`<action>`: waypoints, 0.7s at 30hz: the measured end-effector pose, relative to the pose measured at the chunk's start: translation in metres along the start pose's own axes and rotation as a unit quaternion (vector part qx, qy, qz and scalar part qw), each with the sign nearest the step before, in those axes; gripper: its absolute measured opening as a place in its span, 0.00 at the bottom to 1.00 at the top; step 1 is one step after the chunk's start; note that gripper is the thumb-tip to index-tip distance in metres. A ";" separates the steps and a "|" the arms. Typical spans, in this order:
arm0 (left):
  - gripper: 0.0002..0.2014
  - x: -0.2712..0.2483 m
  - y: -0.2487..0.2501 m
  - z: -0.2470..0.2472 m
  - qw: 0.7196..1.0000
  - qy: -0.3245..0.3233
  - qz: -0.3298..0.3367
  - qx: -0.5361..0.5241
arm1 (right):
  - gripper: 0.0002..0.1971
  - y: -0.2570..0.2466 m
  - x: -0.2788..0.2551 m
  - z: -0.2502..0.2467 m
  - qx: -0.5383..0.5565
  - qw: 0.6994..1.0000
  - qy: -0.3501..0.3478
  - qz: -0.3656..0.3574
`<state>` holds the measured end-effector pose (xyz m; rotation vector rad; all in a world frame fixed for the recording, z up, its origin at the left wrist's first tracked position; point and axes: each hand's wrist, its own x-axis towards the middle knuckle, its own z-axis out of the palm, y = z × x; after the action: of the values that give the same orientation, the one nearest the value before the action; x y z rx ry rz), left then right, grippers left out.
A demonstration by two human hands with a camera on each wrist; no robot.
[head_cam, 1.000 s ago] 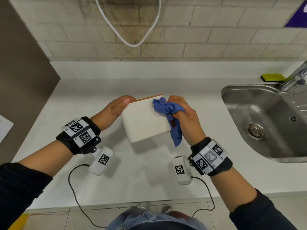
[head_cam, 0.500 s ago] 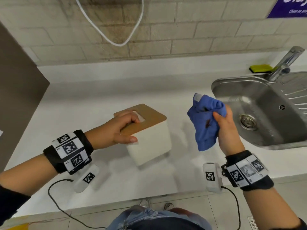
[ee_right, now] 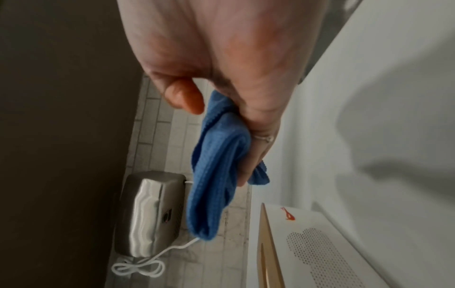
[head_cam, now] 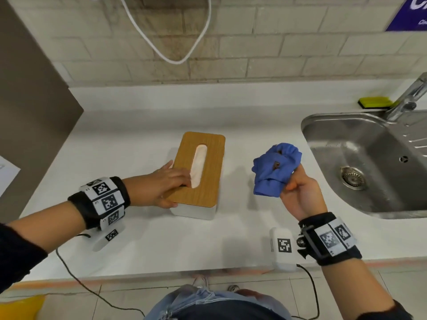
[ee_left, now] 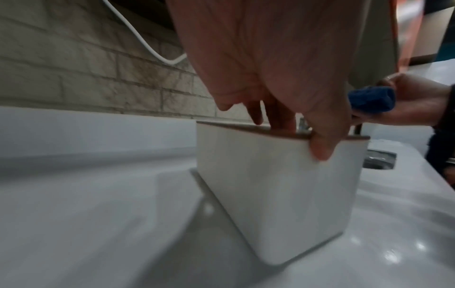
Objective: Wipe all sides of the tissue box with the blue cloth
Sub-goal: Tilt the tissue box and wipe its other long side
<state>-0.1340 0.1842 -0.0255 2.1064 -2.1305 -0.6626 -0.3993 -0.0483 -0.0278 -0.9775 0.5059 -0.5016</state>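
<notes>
Head view shows the box (head_cam: 203, 172) now standing flat on the white counter (head_cam: 143, 245) near its middle, wooden lid up; half a second ago it sat skewed with one corner toward the front edge, and a second ago it was tipped with its white underside facing up while the cloth rubbed it. The left hand (head_cam: 165, 187) has shifted from gripping the lid's near corner to lying across the left part of the lid, fingers (head_cam: 182, 179) reaching into the oval slot and thumb down against the white side wall. In the left wrist view that thumb presses the smooth, matte white wall just below the thin brown lid edge. The cloth (head_cam: 276, 173), a bunched blue knit with a ribbed weave and a small dark tag, is clutched in the right hand (head_cam: 300, 197), which is lifted clear of the counter between the box and the sink (head_cam: 328, 125); it was higher and more upright half a second back. The right wrist view shows fingers curled round the folded cloth, a ring on one finger. The sink is brushed steel with rounded corners at the counter's right edge.
</notes>
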 end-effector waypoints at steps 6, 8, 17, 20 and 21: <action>0.31 -0.012 -0.005 -0.013 0.978 0.044 -0.196 0.047 | 0.34 0.001 0.001 0.010 0.005 0.994 -0.105 -0.031; 0.36 -0.007 0.007 0.003 0.953 0.104 -0.285 0.015 | 0.30 0.004 0.000 0.012 0.013 0.991 -0.127 -0.037; 0.35 -0.008 0.024 0.044 0.870 0.303 -0.354 -0.163 | 0.41 0.020 0.010 0.020 0.184 0.978 -0.083 0.048; 0.28 -0.010 0.007 0.038 0.875 0.283 -0.324 -0.221 | 0.39 0.024 0.014 0.021 0.202 0.975 -0.076 0.055; 0.25 -0.012 0.002 0.035 0.879 0.273 -0.304 -0.246 | 0.35 0.025 0.016 0.022 0.167 0.983 -0.067 0.041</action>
<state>-0.1473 0.2040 -0.0534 2.2651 -0.8852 -0.4828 -0.3695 -0.0318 -0.0421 -0.6604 0.3248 -0.4265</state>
